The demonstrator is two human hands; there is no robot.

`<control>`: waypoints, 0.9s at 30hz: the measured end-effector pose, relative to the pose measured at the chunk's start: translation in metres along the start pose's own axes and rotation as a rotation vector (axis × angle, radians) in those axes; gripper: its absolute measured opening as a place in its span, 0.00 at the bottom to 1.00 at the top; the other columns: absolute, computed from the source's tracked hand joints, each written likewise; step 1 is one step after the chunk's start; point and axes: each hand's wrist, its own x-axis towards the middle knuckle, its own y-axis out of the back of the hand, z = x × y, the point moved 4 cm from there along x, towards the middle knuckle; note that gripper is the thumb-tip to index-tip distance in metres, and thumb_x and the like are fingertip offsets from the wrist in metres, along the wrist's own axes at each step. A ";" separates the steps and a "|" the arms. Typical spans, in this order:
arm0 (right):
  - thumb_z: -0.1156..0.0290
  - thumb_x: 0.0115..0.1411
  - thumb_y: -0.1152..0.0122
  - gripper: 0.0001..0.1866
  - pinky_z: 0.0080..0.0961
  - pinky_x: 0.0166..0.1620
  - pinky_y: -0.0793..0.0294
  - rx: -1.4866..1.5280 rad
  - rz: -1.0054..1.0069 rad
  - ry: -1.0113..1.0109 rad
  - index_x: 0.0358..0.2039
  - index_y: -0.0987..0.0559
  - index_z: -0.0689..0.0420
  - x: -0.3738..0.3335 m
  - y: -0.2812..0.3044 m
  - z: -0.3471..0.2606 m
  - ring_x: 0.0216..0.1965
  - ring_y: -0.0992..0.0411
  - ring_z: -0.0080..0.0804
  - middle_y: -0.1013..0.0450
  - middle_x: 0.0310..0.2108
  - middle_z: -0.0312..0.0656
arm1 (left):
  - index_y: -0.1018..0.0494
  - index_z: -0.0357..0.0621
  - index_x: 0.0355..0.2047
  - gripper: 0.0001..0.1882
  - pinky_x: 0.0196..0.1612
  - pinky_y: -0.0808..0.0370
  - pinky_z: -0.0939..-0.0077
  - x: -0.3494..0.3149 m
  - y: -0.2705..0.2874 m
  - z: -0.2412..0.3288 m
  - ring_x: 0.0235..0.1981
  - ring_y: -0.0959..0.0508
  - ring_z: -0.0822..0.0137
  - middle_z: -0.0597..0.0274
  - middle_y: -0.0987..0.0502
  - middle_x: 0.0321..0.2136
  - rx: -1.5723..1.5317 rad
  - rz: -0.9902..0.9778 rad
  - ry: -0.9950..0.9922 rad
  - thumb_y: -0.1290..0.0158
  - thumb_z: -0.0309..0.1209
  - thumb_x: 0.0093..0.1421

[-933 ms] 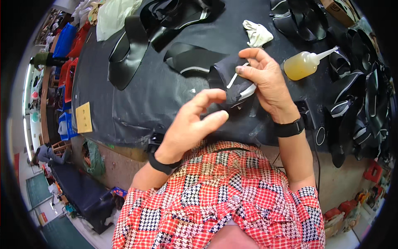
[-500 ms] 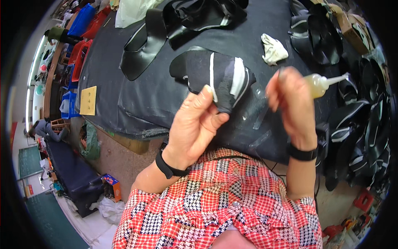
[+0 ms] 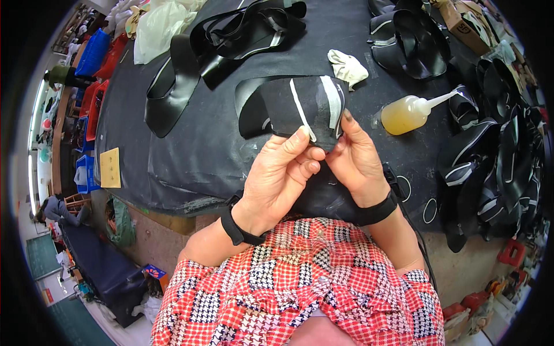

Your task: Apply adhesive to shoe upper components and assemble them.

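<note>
Both hands hold a black leather piece point(image 3: 277, 106), curved and fabric-backed, with white strips along it. My left hand point(image 3: 276, 176) grips its near edge, the thumb pressed beside the narrow white strip point(image 3: 299, 106). At the near right edge, my right hand point(image 3: 359, 167) pinches the piece close to the wider white strip point(image 3: 333, 101); its thumb and fingertips are closed on the edge. Right of that hand lies a clear squeeze bottle point(image 3: 404, 115) of yellow liquid with a long white nozzle. A crumpled white cloth point(image 3: 347, 69) rests beyond the piece.
The work table point(image 3: 156, 167) is covered in black sheeting. More black leather pieces point(image 3: 248, 34) lie at the back, and a heap of them point(image 3: 485, 167) is on the right. At the left edge sits a yellow card point(image 3: 110, 168). A cable point(image 3: 415, 236) runs near my right forearm.
My right hand has come left from beside the squeeze bottle to grip the leather piece's right edge. The bottle is lying on the table. My left hand keeps its hold.
</note>
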 end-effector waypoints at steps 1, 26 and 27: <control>0.66 0.56 0.46 0.10 0.12 0.30 0.34 -0.004 0.013 0.020 0.36 0.26 0.57 0.001 0.002 0.000 0.28 0.32 0.17 0.27 0.31 0.33 | 0.28 0.37 0.35 0.10 0.29 0.25 0.84 0.002 0.003 -0.001 0.28 0.23 0.72 0.60 0.23 0.30 -0.003 0.018 0.014 0.54 0.30 0.60; 0.62 0.52 0.43 0.30 0.43 0.55 0.37 0.957 -0.025 0.105 0.48 0.40 0.68 -0.009 0.087 -0.078 0.53 0.42 0.47 0.42 0.49 0.57 | 0.32 0.41 0.25 0.09 0.26 0.35 0.86 0.020 0.017 0.003 0.24 0.28 0.73 0.61 0.27 0.22 0.334 0.264 0.048 0.48 0.32 0.56; 0.62 0.52 0.44 0.29 0.43 0.54 0.37 0.960 0.009 0.108 0.48 0.39 0.66 -0.007 0.089 -0.081 0.53 0.41 0.47 0.41 0.49 0.56 | 0.32 0.41 0.25 0.09 0.26 0.35 0.86 0.020 0.015 0.003 0.24 0.28 0.74 0.62 0.27 0.22 0.357 0.265 0.053 0.48 0.33 0.56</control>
